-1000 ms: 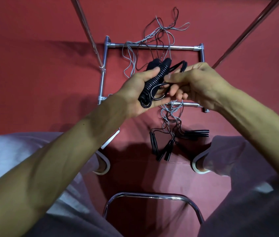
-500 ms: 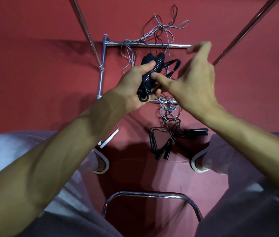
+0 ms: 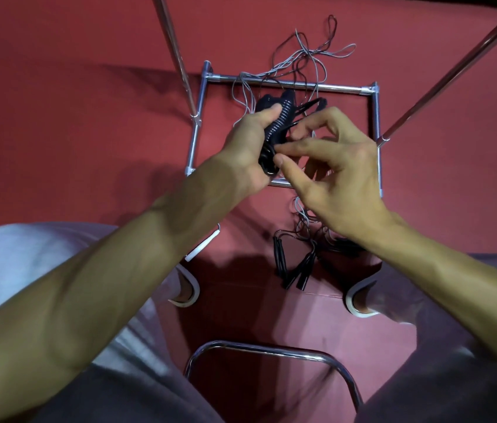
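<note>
Nearest the person, the chrome chair rail curved between the knees, above the red floor. Past it, between the two feet, a cluster of spare black handles lay on the floor, their grey cords running up in a tangle toward the near rail of the metal frame. Above that near rail both hands met in the air. The left hand was curled round a pair of ribbed handles held side by side, thumb laid along them. The right hand pinched the black cord between thumb and forefinger at the handles' near end, its other fingers loosely spread. Cord appeared to be gathered against the handles already, yet a loop hung free past their far end, so the bundling looked partly done, with that slack left to take in and secure. Beyond the frame's far rail more loose cords sprawled unsorted, and those ropes, like the ones by the feet, seemed not yet dealt with.
</note>
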Demonstrator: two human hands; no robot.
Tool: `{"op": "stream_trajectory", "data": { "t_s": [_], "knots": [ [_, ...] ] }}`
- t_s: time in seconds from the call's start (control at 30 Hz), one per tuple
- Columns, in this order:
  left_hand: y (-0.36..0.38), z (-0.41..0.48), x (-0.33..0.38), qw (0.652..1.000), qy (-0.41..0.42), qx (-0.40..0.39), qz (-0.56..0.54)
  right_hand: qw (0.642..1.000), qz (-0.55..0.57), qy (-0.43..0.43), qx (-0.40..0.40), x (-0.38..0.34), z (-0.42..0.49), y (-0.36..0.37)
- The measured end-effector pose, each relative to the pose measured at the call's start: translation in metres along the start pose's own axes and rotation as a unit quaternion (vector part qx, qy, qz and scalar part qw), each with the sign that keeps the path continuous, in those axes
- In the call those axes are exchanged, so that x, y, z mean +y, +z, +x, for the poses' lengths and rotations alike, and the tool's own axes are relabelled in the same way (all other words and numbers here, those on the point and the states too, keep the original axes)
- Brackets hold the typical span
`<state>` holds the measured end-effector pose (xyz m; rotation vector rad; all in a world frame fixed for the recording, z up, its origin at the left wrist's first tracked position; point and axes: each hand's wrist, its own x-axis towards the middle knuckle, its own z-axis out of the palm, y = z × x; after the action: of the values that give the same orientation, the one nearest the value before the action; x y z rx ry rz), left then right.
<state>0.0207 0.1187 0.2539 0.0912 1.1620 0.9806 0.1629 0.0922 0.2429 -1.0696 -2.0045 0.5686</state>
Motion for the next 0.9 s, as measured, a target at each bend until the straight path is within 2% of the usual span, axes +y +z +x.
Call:
{"op": "stream_trajectory", "data": {
  "t_s": [0.1,0.37,0.47,0.57,0.73,0.9],
  "knots": [
    [-0.002,0.005,0.001,1.0,0.015,0.018,-0.01,1.0,-0.005,0.016,0.001,-0.003,-0.003,0.008],
    [-0.004,0.015,-0.008,0.996,0.062,0.062,0.001,0.976,0.094,0.198,-0.008,-0.013,0.002,0.022],
    [-0.007,0.019,-0.015,0.995,0.068,0.076,-0.008,0.966,0.11,0.234,-0.015,-0.01,0.002,0.029],
    [-0.011,0.023,-0.018,0.993,0.08,0.088,-0.019,0.967,0.113,0.227,-0.009,-0.008,-0.001,0.033],
    [-0.012,0.027,-0.015,0.992,0.089,0.081,-0.021,0.983,0.087,0.16,0.002,-0.004,-0.008,0.034],
    [-0.007,0.027,-0.012,0.996,0.069,0.051,-0.005,0.971,0.153,0.183,0.012,-0.003,-0.009,0.029]
  ]
}}
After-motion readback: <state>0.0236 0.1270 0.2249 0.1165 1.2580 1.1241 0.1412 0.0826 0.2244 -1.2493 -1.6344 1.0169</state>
